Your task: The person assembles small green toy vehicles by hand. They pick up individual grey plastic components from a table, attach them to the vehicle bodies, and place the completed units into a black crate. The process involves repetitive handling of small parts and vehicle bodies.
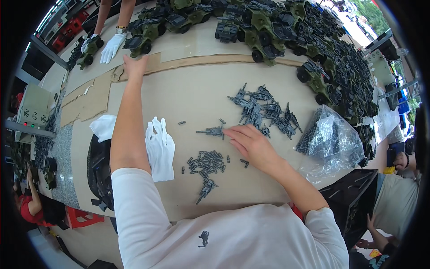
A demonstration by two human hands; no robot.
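Observation:
At the far left of the table, my left hand (135, 68) reaches out to the near end of a green and black toy vehicle (147, 35). Its fingers close at that end, though their tips are partly hidden. My right hand (256, 145) has its fingertips on the right end of a dark grey toy gun (211, 131) lying in the middle. A heap of similar grey toy guns (255, 112) lies just beyond this hand. Nearer me are a pile of small dark grey parts (206, 163) and another toy gun (206, 190).
White gloves (160, 150) and a black bag (99, 166) lie at left. A cardboard strip (197, 61) crosses the table, with many toy vehicles (264, 31) beyond. A clear plastic bag (333, 141) of dark parts sits at right. A co-worker's gloved hand (112, 48) is at far left.

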